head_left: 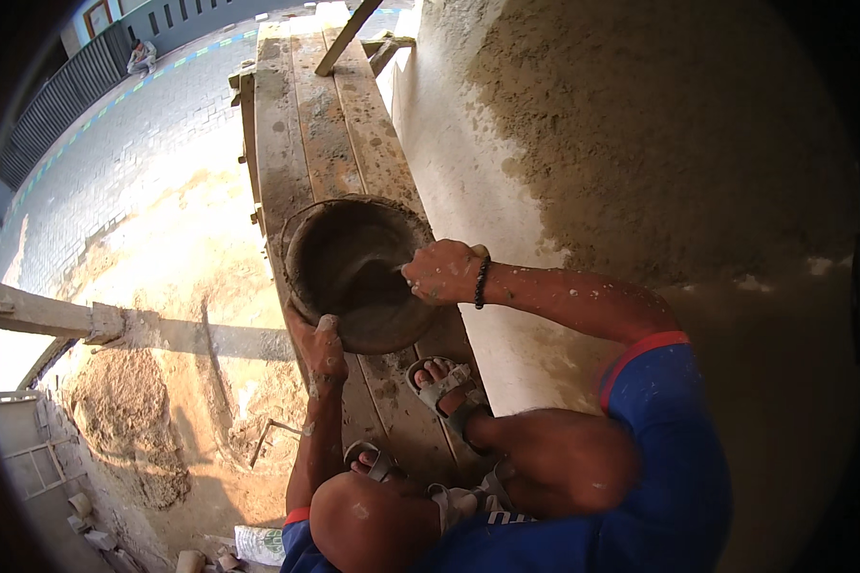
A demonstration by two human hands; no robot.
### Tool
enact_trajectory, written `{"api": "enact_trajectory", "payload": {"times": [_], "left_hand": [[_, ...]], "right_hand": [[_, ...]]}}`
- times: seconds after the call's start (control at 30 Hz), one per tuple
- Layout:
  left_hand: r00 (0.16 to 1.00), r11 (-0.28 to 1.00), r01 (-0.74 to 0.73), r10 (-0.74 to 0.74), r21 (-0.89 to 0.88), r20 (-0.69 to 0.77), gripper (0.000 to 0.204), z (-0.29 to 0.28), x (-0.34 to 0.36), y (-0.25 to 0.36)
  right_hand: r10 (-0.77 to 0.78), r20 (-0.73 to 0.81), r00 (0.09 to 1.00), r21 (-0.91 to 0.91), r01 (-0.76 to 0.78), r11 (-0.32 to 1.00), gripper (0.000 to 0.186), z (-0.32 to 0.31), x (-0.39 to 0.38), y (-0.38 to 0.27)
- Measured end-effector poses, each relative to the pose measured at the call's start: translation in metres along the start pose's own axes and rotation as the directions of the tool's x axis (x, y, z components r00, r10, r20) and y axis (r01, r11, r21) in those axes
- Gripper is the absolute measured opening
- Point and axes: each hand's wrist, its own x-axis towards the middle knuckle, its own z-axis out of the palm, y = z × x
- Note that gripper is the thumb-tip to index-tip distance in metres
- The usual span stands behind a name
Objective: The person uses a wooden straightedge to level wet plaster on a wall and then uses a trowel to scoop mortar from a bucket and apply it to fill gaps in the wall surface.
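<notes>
Bent knees fill the lower middle of the frame. Above them, the left hand (pixel 321 351) has a closed grip on the near rim of a mortar bucket (pixel 354 272). The right hand (pixel 441 272) reaches inside, fist closed on a tool handle. The bucket stands mid-frame on wooden planks (pixel 315 124) beside a plastered wall (pixel 659 124).

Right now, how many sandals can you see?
2. One sandal is on the plank just below the bucket. The other sandal is lower, by the knee, partly hidden.
</notes>
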Motion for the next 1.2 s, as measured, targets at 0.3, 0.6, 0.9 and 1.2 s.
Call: {"api": "enact_trajectory", "payload": {"times": [0.3,0.6,0.9,1.2], "left_hand": [[0.998,0.988,-0.051,0.056,0.144,-0.032,0.057,0.013,-0.009,0.032],[0.996,0.991,-0.085,0.088,0.099,-0.021,0.056,0.014,-0.01,0.023],[0.995,0.995,-0.077,0.081,0.063,-0.052,0.057,0.008,-0.008,0.016],[0.997,0.986,-0.011,0.022,0.164,-0.068,0.06,-0.004,-0.006,0.017]], "right_hand": [[0.005,-0.279,0.96,-0.254,-0.078,0.964,0.01,-0.029,0.045,0.011],[-0.004,0.183,0.983,-0.297,0.059,0.953,0.015,-0.03,0.073,0.005],[-0.13,0.612,0.78,0.381,-0.147,0.913,0.039,-0.035,0.05,0.006],[-0.156,-0.188,0.97,0.453,0.227,0.862,0.027,-0.011,0.005,0.019]]}}
